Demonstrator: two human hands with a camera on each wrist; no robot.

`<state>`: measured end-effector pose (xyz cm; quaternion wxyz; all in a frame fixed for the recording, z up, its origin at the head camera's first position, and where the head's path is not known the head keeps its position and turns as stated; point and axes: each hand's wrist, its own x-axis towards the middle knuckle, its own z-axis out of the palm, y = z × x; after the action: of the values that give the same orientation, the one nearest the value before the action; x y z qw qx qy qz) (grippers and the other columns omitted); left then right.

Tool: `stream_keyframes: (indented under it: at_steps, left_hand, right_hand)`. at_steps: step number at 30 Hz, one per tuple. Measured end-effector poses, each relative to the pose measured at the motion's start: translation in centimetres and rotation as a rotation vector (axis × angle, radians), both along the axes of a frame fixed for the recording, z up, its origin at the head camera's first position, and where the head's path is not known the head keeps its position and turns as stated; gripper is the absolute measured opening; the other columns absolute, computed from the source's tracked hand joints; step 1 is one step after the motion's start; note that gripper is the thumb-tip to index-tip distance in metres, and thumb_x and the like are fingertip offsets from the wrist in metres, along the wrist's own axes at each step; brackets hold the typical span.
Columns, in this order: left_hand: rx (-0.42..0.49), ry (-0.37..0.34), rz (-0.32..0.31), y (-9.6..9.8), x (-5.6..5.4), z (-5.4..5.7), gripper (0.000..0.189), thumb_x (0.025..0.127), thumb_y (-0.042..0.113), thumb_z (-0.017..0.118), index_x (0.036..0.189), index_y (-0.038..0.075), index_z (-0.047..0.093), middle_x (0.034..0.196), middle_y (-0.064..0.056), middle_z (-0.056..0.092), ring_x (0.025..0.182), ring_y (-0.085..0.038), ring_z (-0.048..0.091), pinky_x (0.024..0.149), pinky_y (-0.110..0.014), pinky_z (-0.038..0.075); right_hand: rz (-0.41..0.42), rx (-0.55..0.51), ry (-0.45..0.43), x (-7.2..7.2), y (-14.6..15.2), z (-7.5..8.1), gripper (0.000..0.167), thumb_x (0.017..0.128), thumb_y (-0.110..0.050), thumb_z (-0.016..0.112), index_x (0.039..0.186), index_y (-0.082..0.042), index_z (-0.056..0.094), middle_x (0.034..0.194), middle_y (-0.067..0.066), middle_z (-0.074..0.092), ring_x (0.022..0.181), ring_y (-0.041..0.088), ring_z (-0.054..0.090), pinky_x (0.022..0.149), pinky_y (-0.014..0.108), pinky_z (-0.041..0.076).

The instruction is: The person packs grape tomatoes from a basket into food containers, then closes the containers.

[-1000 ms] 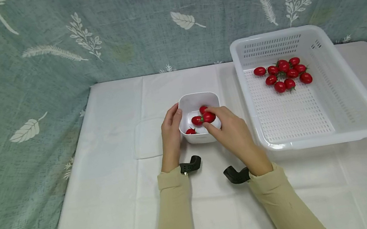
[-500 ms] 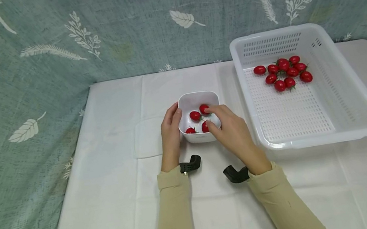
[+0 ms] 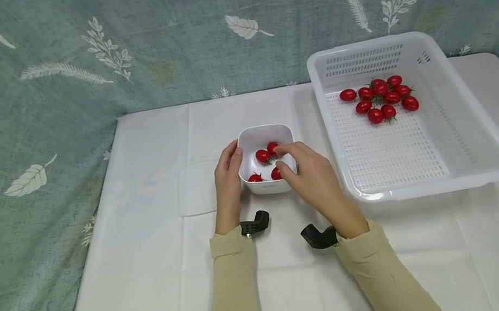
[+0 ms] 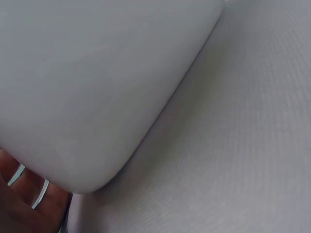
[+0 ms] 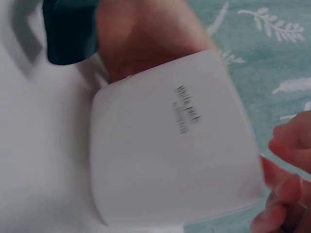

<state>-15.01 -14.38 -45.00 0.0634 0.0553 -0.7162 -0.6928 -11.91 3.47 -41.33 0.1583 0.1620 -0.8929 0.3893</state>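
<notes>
A small white square container (image 3: 272,187) stands on the white-covered table, with several red cherry tomatoes (image 3: 263,156) inside. My left hand (image 3: 228,181) holds its left side, thumb by the rim; part of the fingers shows beside it in the left wrist view. My right hand (image 3: 314,175) is over the right rim, thumb and forefinger apart with no tomato seen between them. Its fingertips are close to two tomatoes, the far one (image 3: 273,147) and the near one (image 3: 276,173). In the right wrist view the printed wall of the container partly blocks the fingers (image 5: 286,189).
At the right stands a large white perforated basket (image 3: 433,186) with several more cherry tomatoes (image 3: 391,97) towards its back. A clear flat square lid (image 3: 196,189) lies left of the container, next to my left hand. A green leaf-patterned curtain (image 3: 189,33) hangs behind the table.
A second ago the right thumb and forefinger held a tomato in the container. That tomato now lies at its near right, and the fingers have parted. The left hand keeps its hold.
</notes>
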Motion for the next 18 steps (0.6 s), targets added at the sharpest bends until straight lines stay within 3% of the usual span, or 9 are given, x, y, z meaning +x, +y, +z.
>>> stream_keyframes:
  at_steps: [4,10,18]
  left_hand:
    - [-0.005,-0.001,0.002,0.3,0.6,1.0,0.038,0.091,0.032,0.050,0.124,0.013,0.053,0.123,0.000,0.053,0.112,-0.011,0.047,0.096,-0.029,0.034]
    - [-0.009,-0.002,0.001,0.4,0.7,1.2,0.039,0.091,0.033,0.050,0.124,0.012,0.052,0.124,-0.001,0.052,0.113,-0.013,0.046,0.098,-0.032,0.033]
    - [-0.017,0.004,-0.003,0.5,0.7,1.2,0.040,0.091,0.032,0.049,0.125,0.011,0.051,0.125,-0.001,0.051,0.114,-0.011,0.045,0.098,-0.030,0.032]
  right_hand:
    - [0.026,-0.052,0.035,0.3,0.1,0.7,0.025,0.086,-0.022,0.057,0.110,-0.016,0.060,0.102,-0.006,0.057,0.059,0.007,0.045,0.051,0.022,0.039]
    - [0.079,-0.210,0.088,0.9,0.5,2.3,0.023,0.086,-0.017,0.058,0.109,-0.014,0.060,0.103,-0.005,0.057,0.067,0.006,0.053,0.057,0.027,0.047]
    - [0.073,-0.256,0.031,1.4,2.4,4.3,0.026,0.088,-0.021,0.056,0.113,-0.018,0.058,0.107,-0.010,0.056,0.071,0.004,0.055,0.059,0.028,0.047]
